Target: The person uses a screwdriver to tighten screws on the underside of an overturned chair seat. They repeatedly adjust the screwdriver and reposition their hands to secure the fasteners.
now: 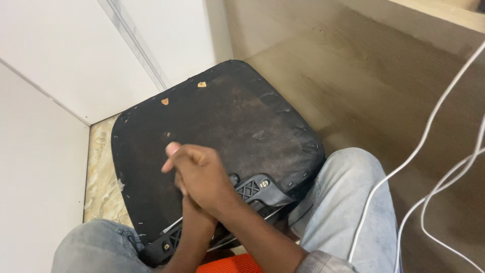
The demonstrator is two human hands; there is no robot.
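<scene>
The right hand lies over the left hand, both stacked on the underside of a worn black fabric-covered chair seat turned bottom-up. The right hand is curled loosely, its fingers bent inward and its thumb tip raised at the upper left; whether anything is pinched inside the curl cannot be told. The left hand is almost wholly hidden beneath it, so how far it is open, and whether it holds anything, cannot be told either.

The seat spreads out beyond and to both sides of the hands. Its covering is dark, scuffed and stained brownish toward the middle, with a rounded-square outline. A row of small metal staples runs along the edge, and two small tan tear marks show through the cloth near the far edge, well beyond the hands. Just right of and below the hands, a black moulded plastic bracket with a lattice pattern and a silver bolt is fixed to the seat; a matching black plastic part lies below and left of the hands, beside the wrists.

The seat rests across the person's knees in pale blue jeans, one leg on either side of the forearms. A patch of orange mesh shows under the forearms. Far to the right hang white cables against a beige panel; to the left stand white walls above a marbled floor tile.
</scene>
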